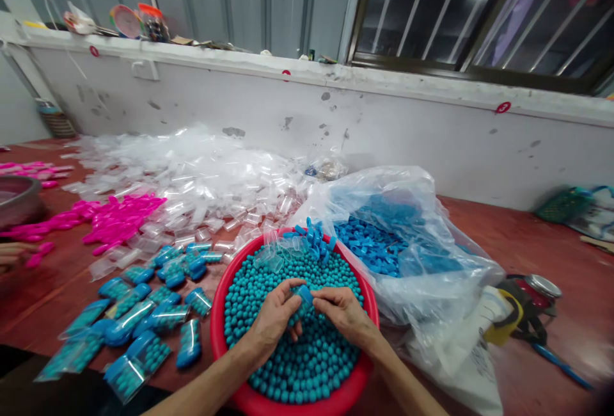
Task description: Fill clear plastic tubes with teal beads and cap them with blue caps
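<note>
Over the red basin (218, 326) of teal beads (297, 377), my left hand (272, 315) is closed around a small clear plastic container (301, 301) with teal beads inside. My right hand (346, 315) pinches at the blue cap on the end of that container; its fingertips partly cover the cap. Loose blue caps (314, 242) and several empty clear containers (279, 251) lie on the beads at the basin's far side. Left of the basin, filled containers with blue caps (127, 325) are piled on the red table.
A large heap of clear containers (201, 166) spreads along the wall. Bright pink pieces (119, 219) lie to its left, near another person's hand (14, 255). An open plastic bag (432, 262) of blue caps stands right of the basin, beside a blue pen-like stick (561, 366).
</note>
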The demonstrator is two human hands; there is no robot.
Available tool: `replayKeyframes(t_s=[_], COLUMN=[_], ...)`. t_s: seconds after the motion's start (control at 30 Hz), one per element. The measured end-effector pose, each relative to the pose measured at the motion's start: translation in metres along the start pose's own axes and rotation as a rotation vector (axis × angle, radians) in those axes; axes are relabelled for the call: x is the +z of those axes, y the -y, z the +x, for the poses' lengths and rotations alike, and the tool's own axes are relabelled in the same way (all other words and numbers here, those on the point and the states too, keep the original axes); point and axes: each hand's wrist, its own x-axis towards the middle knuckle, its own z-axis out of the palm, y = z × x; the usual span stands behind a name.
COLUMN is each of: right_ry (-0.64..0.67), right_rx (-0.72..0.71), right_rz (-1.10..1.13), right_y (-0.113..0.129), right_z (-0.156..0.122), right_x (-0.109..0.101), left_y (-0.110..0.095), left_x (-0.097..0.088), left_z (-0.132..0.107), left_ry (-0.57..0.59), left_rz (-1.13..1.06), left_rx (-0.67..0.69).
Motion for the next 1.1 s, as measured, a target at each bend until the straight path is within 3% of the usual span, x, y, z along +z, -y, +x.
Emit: replayKeyframes(t_s=[0.13,0.33,0.47,0.57,0.63,0.7,0.83,0.93,1.1], right_ry=[0.001,-0.035,0.016,-0.101,-0.176,-0.168,-0.001,0.078,0.002], right_rx=[0.026,-0.123,0.059,0.185,0.195,0.136,-0.054,-0.024,-0.002], right_rz=[0.038,-0.102,0.143,0.305,0.299,0.174,-0.190,-0.387,-0.595], right_y=[-0.001,0.014,0.013,0.007,0.004,0.005,0.016,0.022,0.020], right_z=[0.001,0.001,0.006,0.011,0.012,0.010,-0.001,-0.007,-0.008], right_x=[0.004,0.008,-0.003,-0.007,-0.005,0.001,0.014,0.025,0.040], left_y=[0.001,0.001,-0.002,-0.003,-0.002,0.000,0.003,0.001,-0.002], left_x=[0.000,-0.005,-0.010,-0.009,-0.006,-0.004,-0.002,-0.002,0.000], left_z=[0.001,0.005,0.001,-0.002,-0.002,-0.002,-0.001,-0.001,-0.002], left_ry=[0.030,-0.035,0.081,0.129,0.116,0.073,-0.006,-0.028,0.035], left_rz=[-0.014,0.010,-0.037,0.018,0.085,0.149,0.175,0.103,0.085], left_rx=[-0.022,0.013,0.005,0.002,0.010,0.042,0.140,0.190,0.201])
